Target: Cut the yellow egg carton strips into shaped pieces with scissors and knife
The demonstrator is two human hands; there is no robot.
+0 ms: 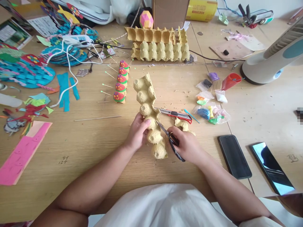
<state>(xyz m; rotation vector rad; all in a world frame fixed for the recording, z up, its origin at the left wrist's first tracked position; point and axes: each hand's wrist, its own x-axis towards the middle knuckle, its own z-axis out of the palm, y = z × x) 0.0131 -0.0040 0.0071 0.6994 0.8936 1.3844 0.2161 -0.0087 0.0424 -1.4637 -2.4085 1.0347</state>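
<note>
A long yellow strip of egg carton [147, 104] lies lengthwise on the wooden table in front of me. My left hand [138, 130] is closed on its left side, near the middle. My right hand [187, 145] grips black-handled scissors [168, 137], whose blades point up-left into the strip's right edge. A small cut-off carton piece [181, 123] lies just beyond my right hand. A red utility knife [176, 114] rests to the right of the strip.
Painted carton figures on pins [121, 82] stand left of the strip. Whole egg cartons [159, 44] sit at the back. Bags of coloured clay [208, 112], a red cup [230, 80], a fan base [262, 67], two phones [234, 156] and paper scraps [28, 75] surround the work area.
</note>
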